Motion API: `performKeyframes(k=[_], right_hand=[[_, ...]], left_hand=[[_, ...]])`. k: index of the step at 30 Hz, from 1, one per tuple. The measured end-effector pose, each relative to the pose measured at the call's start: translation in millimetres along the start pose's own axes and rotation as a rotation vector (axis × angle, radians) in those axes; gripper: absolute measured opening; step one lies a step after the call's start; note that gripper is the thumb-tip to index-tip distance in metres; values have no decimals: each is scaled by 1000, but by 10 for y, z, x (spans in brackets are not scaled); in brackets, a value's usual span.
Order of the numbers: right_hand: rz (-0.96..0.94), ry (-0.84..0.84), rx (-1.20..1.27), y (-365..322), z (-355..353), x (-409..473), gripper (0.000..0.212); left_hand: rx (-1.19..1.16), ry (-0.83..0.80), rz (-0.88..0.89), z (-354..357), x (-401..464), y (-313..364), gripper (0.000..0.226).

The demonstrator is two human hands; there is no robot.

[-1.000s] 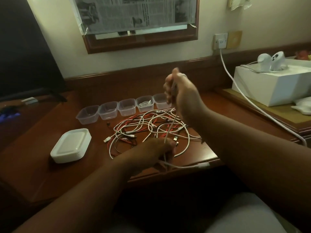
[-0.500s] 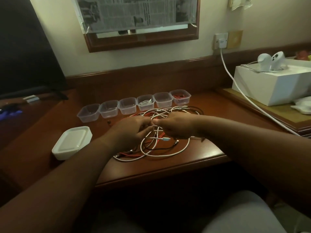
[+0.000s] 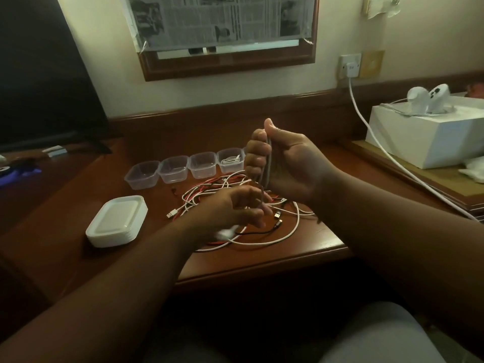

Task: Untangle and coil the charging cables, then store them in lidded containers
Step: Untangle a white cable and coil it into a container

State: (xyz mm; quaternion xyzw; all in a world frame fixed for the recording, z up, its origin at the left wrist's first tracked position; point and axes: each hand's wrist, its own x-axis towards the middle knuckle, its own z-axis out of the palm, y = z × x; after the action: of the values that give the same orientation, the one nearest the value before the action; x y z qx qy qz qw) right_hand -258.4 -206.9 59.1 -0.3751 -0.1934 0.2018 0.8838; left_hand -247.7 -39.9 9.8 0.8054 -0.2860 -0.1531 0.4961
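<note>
- Nearest us, our left hand (image 3: 235, 205) hovers low over the tangle of cables (image 3: 235, 205), fingers curled; it is blurred, so we cannot tell whether its grip holds a strand.
- Just above it, our right hand (image 3: 282, 163) is raised, its grip closed round loops of a white cable (image 3: 267, 163) that trail down into the tangle.
- The tangle of white, red and black cables lies on the surface (image 3: 322, 239), close to its front edge; a pull on a snagged strand could, we judge, drag the heap off that edge or tighten a knot.
- To the left sits the stack of lids (image 3: 116, 221).
- Farther back, the row of containers (image 3: 172, 169) stands open, one already holding a coiled cable (image 3: 230, 160); a sweeping strand could knock them.
</note>
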Motion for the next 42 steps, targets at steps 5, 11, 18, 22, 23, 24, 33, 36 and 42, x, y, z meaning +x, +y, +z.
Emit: performKeyframes(k=[5,11,18,22,23,24,33,36,42], right_hand=[[-112,162,-89,-75,15,0,42],[-102,310,-228,-52,22,24,41],[206,277,-511,-32,127,-10,44],[176,183,-550,-47,226,-46,46],[142,161,-535,-54,252,-48,46],[106,138,-511,-57,274,-44,46],[-282,106,-504,-17,240,87,38],[-439,210,-1201,53,130,53,31],[-421,206,-2106,119,-60,-8,22]], left_hand=[[224,108,50,-67,-64,-31,17],[308,257,162,-96,-96,87,26],[236,823,449,-84,28,226,21],[24,468,480,-12,42,348,27],[-120,419,465,25,45,367,28],[-240,410,454,63,55,389,30],[-642,436,-13,168,116,585,45],[-668,319,-106,150,76,561,42],[-555,253,-200,79,104,344,35]])
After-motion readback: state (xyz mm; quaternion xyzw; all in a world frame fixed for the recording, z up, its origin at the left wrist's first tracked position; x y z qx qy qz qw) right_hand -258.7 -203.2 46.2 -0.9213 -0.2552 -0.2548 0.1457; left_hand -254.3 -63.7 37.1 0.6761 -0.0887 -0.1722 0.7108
